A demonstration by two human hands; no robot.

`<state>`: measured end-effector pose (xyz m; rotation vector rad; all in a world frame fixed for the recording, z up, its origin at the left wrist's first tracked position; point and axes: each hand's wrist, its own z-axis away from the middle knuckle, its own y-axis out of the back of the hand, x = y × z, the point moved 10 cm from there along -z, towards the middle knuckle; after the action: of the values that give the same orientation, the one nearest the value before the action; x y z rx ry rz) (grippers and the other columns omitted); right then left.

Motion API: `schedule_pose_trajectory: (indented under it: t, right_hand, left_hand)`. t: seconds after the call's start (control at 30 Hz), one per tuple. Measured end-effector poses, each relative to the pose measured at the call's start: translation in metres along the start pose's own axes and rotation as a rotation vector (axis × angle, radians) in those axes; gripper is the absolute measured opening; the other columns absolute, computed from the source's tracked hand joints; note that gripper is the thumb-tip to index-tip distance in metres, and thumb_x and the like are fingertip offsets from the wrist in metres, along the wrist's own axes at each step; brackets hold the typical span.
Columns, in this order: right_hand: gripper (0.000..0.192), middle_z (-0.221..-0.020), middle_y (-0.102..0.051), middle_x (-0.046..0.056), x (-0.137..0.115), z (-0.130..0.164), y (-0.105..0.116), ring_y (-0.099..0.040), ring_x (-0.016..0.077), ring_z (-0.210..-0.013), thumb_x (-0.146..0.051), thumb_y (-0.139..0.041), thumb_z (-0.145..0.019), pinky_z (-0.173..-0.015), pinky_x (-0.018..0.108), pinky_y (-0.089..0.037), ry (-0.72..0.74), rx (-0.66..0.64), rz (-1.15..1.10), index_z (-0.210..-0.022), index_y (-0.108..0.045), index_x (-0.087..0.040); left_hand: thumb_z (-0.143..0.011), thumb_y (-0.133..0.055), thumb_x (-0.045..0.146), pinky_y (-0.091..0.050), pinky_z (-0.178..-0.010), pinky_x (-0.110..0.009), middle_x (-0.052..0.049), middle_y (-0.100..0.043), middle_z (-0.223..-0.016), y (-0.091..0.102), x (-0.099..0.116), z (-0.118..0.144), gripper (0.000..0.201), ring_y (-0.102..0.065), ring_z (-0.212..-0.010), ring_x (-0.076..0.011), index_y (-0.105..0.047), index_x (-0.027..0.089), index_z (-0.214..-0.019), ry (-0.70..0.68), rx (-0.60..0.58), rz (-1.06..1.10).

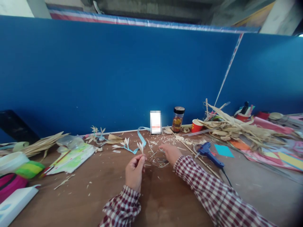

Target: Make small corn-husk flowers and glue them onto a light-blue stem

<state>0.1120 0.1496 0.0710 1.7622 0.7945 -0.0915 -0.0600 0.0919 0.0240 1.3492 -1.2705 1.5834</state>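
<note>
L hand [134, 171] pinching small husk flower [141, 147] upright by its stem, petals kept clear, just left of scrap pile [158, 154]. R hand [170, 153] spread loosely, picking among scraps (glue gun [209, 154] right of pile).

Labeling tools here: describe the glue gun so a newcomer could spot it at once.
Start at the brown table below the blue wall, then look just past the right hand. The glue gun lies flat there beside a teal paper square. It alone is blue plastic with a black cord trailing off.
</note>
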Motion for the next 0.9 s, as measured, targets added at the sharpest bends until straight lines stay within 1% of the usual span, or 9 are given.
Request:
schedule_pose_trajectory:
  t: [0.1, 0.23, 0.33, 0.4, 0.57, 0.67, 0.77, 0.83, 0.9]
  right_hand:
    - [0.028, -0.093, -0.065, 0.006, 0.001, -0.001, 0.011, -0.058, 0.0194, -0.086, -0.008, -0.047, -0.073, -0.078, 0.030, -0.043, -0.003, 0.028, -0.001, -0.092, -0.064, -0.020]
    - [0.028, -0.093, -0.064, 0.007, 0.000, 0.000, 0.028, -0.058, 0.0202, -0.085, -0.015, -0.044, -0.079, -0.079, 0.034, -0.043, -0.018, 0.079, -0.020, -0.102, -0.059, -0.019]
    - [0.031, -0.103, -0.062, 0.005, -0.002, -0.002, 0.029, -0.055, 0.0181, -0.096, -0.007, -0.045, -0.074, -0.087, 0.031, -0.039, 0.019, 0.061, -0.060, -0.098, -0.062, -0.020]
    - [0.031, -0.104, -0.061, 0.005, 0.001, -0.003, 0.028, -0.053, 0.0178, -0.099, -0.005, -0.048, -0.072, -0.090, 0.030, -0.038, 0.023, 0.058, -0.088, -0.094, -0.064, -0.019]
    - [0.024, -0.080, -0.063, 0.004, 0.025, -0.001, 0.033, -0.057, 0.0166, -0.075, -0.015, -0.053, -0.071, -0.072, 0.031, -0.045, -0.106, 0.119, -0.159, -0.094, -0.062, -0.017]
    - [0.024, -0.072, -0.058, 0.002, 0.037, 0.003, 0.039, -0.053, 0.0130, -0.064, -0.011, -0.052, -0.069, -0.065, 0.028, -0.044, -0.179, 0.138, -0.210, -0.088, -0.065, -0.017]
    - [0.031, -0.065, -0.054, -0.001, 0.045, 0.006, 0.036, -0.047, 0.0088, -0.053, -0.004, -0.051, -0.063, -0.058, 0.025, -0.042, -0.231, 0.088, -0.301, -0.086, -0.066, -0.017]
    - [0.033, -0.066, -0.055, -0.002, 0.048, 0.008, 0.031, -0.045, 0.0069, -0.050, -0.004, -0.051, -0.063, -0.053, 0.022, -0.041, -0.250, 0.041, -0.393, -0.090, -0.065, -0.017]
    - [0.032, -0.075, -0.058, 0.000, 0.051, 0.008, 0.025, -0.048, 0.0064, -0.052, -0.009, -0.049, -0.069, -0.051, 0.020, -0.041, -0.265, 0.018, -0.491, -0.098, -0.061, -0.015]
  left_hand:
    - [-0.064, -0.063, 0.040, -0.035, -0.041, -0.018, -0.002, -0.061, -0.070, -0.001, -0.001, 0.001, 0.035, -0.043, -0.046, -0.0057, -0.060, 0.011, -0.085, 0.010, -0.008, -0.004]
    - [-0.065, -0.062, 0.038, -0.034, -0.040, -0.018, -0.002, -0.061, -0.069, -0.004, -0.004, 0.002, 0.034, -0.043, -0.045, -0.0056, -0.060, 0.011, -0.086, 0.024, -0.028, 0.003]
    - [-0.064, -0.063, 0.040, -0.035, -0.040, -0.018, -0.002, -0.061, -0.070, -0.007, -0.005, 0.004, 0.035, -0.044, -0.045, -0.0062, -0.061, 0.012, -0.086, 0.029, -0.042, -0.011]
    - [-0.062, -0.064, 0.041, -0.036, -0.041, -0.019, -0.002, -0.062, -0.069, -0.006, -0.006, 0.004, 0.037, -0.045, -0.045, -0.0067, -0.062, 0.012, -0.085, 0.030, -0.034, -0.026]
    - [-0.062, -0.064, 0.042, -0.036, -0.040, -0.019, -0.002, -0.062, -0.068, -0.007, -0.006, 0.005, 0.037, -0.045, -0.044, -0.0064, -0.063, 0.012, -0.083, 0.022, -0.038, -0.031]
    - [-0.062, -0.064, 0.042, -0.035, -0.040, -0.018, -0.001, -0.061, -0.067, -0.008, -0.006, 0.006, 0.036, -0.044, -0.043, -0.0058, -0.063, 0.012, -0.082, 0.017, -0.049, -0.030]
    - [-0.062, -0.064, 0.040, -0.035, -0.040, -0.018, 0.000, -0.060, -0.066, -0.008, -0.007, 0.006, 0.035, -0.044, -0.044, -0.0057, -0.063, 0.012, -0.083, 0.026, -0.053, -0.043]
    - [-0.064, -0.063, 0.039, -0.036, -0.040, -0.018, -0.001, -0.061, -0.067, -0.009, -0.009, 0.006, 0.034, -0.043, -0.044, -0.0054, -0.063, 0.012, -0.084, 0.034, -0.056, -0.047]
    - [-0.064, -0.063, 0.039, -0.036, -0.040, -0.018, 0.000, -0.061, -0.068, -0.009, -0.010, 0.005, 0.033, -0.044, -0.043, -0.0052, -0.063, 0.013, -0.084, 0.037, -0.060, -0.042]
